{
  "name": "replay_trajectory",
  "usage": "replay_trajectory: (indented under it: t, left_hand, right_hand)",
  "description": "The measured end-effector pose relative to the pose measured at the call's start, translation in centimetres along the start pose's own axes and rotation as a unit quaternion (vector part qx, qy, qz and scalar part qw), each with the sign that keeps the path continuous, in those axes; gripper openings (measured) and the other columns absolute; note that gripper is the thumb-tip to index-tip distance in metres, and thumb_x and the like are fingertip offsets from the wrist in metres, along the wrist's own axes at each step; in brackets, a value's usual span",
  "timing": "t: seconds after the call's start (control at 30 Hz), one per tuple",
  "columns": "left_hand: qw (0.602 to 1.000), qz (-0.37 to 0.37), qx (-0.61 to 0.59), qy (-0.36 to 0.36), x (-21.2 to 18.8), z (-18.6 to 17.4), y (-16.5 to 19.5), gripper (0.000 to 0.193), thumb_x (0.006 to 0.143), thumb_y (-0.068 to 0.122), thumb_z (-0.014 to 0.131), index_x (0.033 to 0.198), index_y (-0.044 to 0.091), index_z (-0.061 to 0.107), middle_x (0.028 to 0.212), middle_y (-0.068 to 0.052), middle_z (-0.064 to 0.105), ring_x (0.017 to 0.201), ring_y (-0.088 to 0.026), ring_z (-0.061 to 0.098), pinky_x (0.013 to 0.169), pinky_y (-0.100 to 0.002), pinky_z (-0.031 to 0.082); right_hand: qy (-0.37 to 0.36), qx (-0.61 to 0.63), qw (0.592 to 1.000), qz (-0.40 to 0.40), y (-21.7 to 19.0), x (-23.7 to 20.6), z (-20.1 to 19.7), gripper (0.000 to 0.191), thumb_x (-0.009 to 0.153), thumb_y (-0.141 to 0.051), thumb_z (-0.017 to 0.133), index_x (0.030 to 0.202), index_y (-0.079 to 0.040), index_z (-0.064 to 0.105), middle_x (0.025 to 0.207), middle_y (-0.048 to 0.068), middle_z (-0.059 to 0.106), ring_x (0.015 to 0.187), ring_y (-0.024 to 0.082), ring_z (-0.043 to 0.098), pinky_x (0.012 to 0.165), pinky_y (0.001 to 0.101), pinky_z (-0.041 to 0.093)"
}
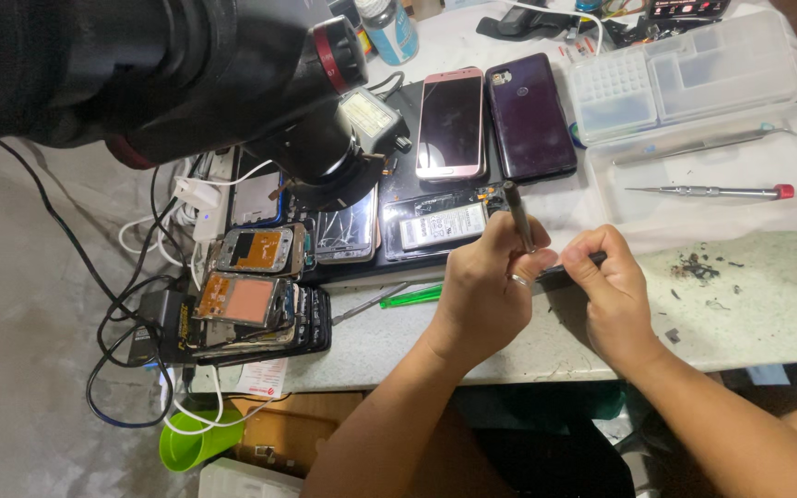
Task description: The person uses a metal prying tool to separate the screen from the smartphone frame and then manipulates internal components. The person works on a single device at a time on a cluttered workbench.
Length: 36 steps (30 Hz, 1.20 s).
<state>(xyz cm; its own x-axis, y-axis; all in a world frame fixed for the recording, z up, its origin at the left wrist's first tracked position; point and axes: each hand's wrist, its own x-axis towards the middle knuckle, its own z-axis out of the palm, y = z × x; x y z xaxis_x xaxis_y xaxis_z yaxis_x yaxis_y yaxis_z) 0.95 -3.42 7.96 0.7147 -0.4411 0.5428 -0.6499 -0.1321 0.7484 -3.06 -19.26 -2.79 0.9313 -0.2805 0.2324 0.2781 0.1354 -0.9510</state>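
Head view — left hand (483,286) fingers (509,242) curled round a screwdriver (519,215); right hand (612,288) fingers pinched.

On the counter (767,314), two phones (451,122) lie side by side behind an opened phone (435,223), a stack of phone parts (255,300) sits to its left, and a compartment box (684,74) with a screwdriver (712,192) before it lies right.

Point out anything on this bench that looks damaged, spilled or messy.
A phone with a cracked screen lies under the microscope. Dark debris is scattered on the table right of the hands. Opened phones are stacked crookedly at left, amid tangled cables.
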Motion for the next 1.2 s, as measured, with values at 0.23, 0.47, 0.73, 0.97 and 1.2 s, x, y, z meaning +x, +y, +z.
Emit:
replay_trajectory:
  t: [0.23, 0.47, 0.73, 0.97, 1.2]
  left_hand:
    - [0.999, 0.029, 0.037, -0.001, -0.1, 0.3, 0.2, 0.020, 0.096, -0.002, 0.072, 0.106, 0.004, 0.055, 0.088, -0.010, 0.067, 0.079, -0.024, 0.074, 0.069, -0.031, 0.058]
    - [1.000, 0.006, 0.029, -0.008, -0.1, 0.2, 0.2, 0.021, 0.097, -0.001, 0.072, 0.104, 0.004, 0.054, 0.084, -0.010, 0.065, 0.070, -0.022, 0.069, 0.064, -0.031, 0.055]
    - [0.994, 0.013, -0.022, -0.107, 0.7, -2.2, 0.2, 0.021, 0.096, -0.001, 0.071, 0.109, 0.002, 0.054, 0.092, -0.011, 0.068, 0.081, -0.024, 0.073, 0.074, -0.033, 0.058]
    - [0.993, 0.026, 0.000, -0.118, 1.4, -3.0, -0.2, 0.015, 0.091, 0.000, 0.075, 0.097, 0.000, 0.061, 0.092, -0.012, 0.067, 0.082, -0.026, 0.070, 0.072, -0.035, 0.055]
    - [0.997, 0.058, 0.026, -0.050, -0.1, -3.4, 0.1, 0.016, 0.090, 0.001, 0.077, 0.098, 0.001, 0.062, 0.095, -0.012, 0.066, 0.086, -0.029, 0.068, 0.074, -0.036, 0.055]
  right_hand:
    - [0.002, 0.024, 1.000, 0.018, -0.1, 0.0, 0.2, 0.018, 0.106, -0.023, 0.059, 0.101, -0.007, 0.051, 0.099, 0.002, 0.060, 0.096, 0.009, 0.053, 0.092, 0.0251, 0.042]
    - [0.007, -0.008, 1.000, 0.011, 0.1, 0.1, 0.0, 0.018, 0.107, -0.023, 0.059, 0.101, -0.007, 0.053, 0.099, 0.001, 0.059, 0.095, 0.008, 0.051, 0.091, 0.0241, 0.042]
    - [0.003, 0.027, 0.999, 0.035, 0.3, 0.1, 0.1, 0.018, 0.105, -0.023, 0.060, 0.099, -0.006, 0.054, 0.095, 0.001, 0.060, 0.089, 0.008, 0.053, 0.085, 0.0238, 0.044]
    - [-0.004, -0.012, 1.000, 0.016, 0.1, -0.2, 0.9, 0.019, 0.105, -0.023, 0.059, 0.099, -0.006, 0.055, 0.093, 0.001, 0.062, 0.087, 0.007, 0.054, 0.084, 0.0242, 0.045]
    - [-0.051, -0.003, 0.998, 0.039, 0.2, -0.3, 0.6, 0.017, 0.103, -0.021, 0.062, 0.096, -0.006, 0.058, 0.093, 0.002, 0.064, 0.087, 0.006, 0.055, 0.083, 0.0229, 0.046]
